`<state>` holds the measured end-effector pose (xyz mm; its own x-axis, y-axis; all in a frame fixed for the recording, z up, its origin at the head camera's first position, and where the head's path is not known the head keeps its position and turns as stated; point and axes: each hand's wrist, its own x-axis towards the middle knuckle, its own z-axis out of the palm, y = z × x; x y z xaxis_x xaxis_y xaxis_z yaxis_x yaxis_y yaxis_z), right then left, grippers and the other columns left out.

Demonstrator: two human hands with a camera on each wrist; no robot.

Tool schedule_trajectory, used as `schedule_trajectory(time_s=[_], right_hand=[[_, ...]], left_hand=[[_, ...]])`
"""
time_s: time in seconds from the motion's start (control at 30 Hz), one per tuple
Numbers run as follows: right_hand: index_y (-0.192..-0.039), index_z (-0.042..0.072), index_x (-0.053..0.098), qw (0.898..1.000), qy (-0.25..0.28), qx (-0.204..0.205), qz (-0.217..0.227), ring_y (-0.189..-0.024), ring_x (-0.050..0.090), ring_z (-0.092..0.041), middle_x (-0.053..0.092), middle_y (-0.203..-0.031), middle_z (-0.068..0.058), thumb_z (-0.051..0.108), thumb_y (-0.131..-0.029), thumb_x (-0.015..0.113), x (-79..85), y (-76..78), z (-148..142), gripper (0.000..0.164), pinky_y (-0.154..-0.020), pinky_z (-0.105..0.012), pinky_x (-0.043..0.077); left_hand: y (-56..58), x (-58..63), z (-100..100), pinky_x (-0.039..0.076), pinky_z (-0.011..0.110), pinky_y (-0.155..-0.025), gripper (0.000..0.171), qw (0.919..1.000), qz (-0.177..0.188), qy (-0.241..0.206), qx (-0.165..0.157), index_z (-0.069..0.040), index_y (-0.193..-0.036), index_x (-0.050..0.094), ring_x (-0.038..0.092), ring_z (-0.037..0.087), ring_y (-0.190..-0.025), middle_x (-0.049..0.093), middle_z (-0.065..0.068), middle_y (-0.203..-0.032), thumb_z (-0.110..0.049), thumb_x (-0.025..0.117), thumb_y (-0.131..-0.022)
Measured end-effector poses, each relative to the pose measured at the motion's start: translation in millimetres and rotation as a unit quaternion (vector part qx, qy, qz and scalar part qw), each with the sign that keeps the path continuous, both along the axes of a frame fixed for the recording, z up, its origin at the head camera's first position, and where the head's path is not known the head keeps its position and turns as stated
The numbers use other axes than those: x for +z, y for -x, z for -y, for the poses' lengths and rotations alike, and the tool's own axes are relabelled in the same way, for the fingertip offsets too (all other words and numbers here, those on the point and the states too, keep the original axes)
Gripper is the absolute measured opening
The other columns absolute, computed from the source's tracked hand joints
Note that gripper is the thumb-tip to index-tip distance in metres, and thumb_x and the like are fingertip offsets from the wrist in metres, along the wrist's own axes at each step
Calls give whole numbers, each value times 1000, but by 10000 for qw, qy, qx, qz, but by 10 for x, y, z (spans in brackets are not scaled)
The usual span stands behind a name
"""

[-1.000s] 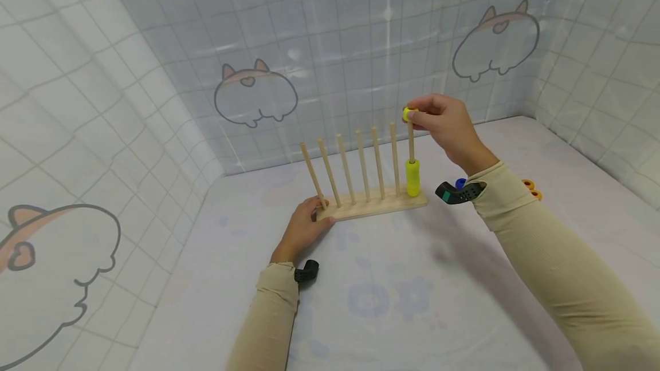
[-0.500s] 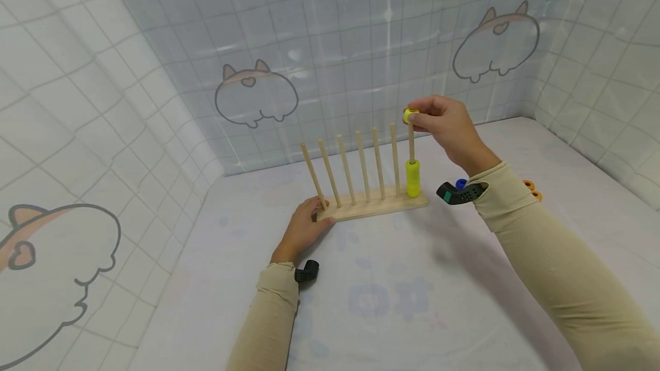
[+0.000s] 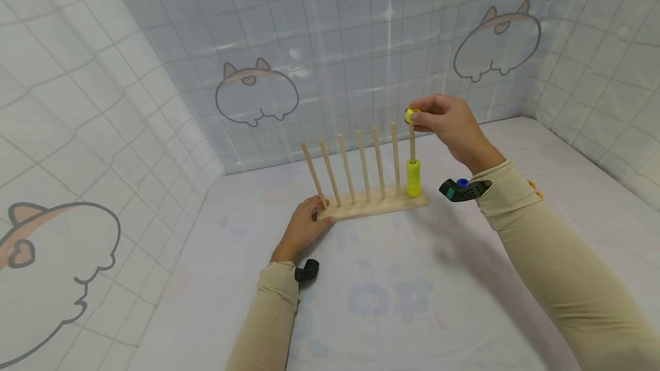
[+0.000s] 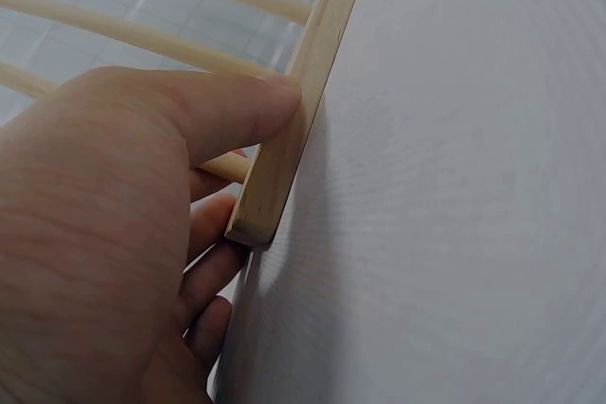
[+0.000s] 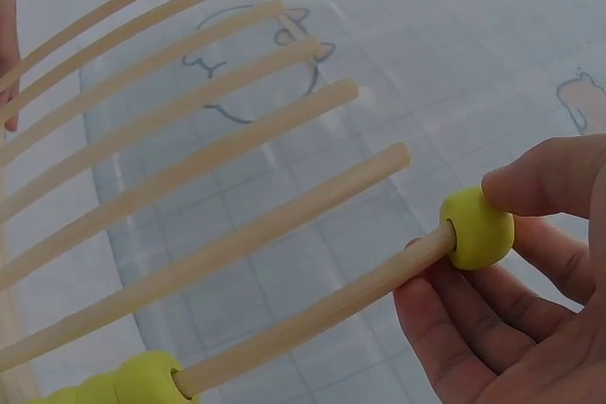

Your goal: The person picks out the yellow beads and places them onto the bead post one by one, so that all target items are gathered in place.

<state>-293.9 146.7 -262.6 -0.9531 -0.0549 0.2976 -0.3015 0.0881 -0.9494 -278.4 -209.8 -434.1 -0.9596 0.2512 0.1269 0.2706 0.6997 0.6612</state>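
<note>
A pale wooden rack (image 3: 378,206) with several upright dowels stands on the table. My left hand (image 3: 303,227) grips the left end of its base, the thumb (image 4: 251,115) along the near side and the fingers round the end. On the rightmost dowel (image 3: 412,143) a stack of yellow beads (image 3: 413,178) sits at the bottom. My right hand (image 3: 454,127) pinches another yellow bead (image 5: 480,229) at that dowel's top. In the right wrist view the dowel's tip is inside this bead's hole. The other dowels carry no beads.
A blue bead (image 3: 462,182) lies right of the rack, beside the black wrist strap. Orange beads (image 3: 538,194) lie farther right, partly hidden by the right sleeve. A tile-patterned sheet (image 3: 350,44) rises behind the rack.
My right hand and the pinched yellow bead have shifted very slightly right and down. The sleeve now covers more of the orange beads. My left hand stays on the base.
</note>
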Motion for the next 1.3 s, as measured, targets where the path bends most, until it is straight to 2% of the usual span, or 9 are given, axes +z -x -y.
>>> schedule_trajectory(time_s=[0.37,0.77,1.3], right_hand=[[-121,-1,65,9998,-218,-38,28,-102,65,-21,67,-117,-8,12,-96,68,-13,1,2,28,-91,-29,54],[-121,0,65,9998,-94,52,158,-110,61,-30,67,-118,-6,12,-95,70,-25,0,1,29,-94,-31,52],[-120,-1,64,9997,-95,73,218,-108,61,-26,66,-118,-7,13,-96,69,-53,13,21,29,-93,-31,52]], left_hand=[[16,-6,-2,34,46,-113,46,10000,34,-2,19,-15,-135,61,36,27,-142,45,5,-152,-30,71,-92],[19,5,1,34,46,-113,48,10000,85,25,27,-16,-136,60,37,27,-141,45,4,-152,-31,71,-93],[24,-2,12,34,45,-113,46,10000,74,2,11,-16,-134,60,37,27,-141,45,4,-152,-30,71,-92]])
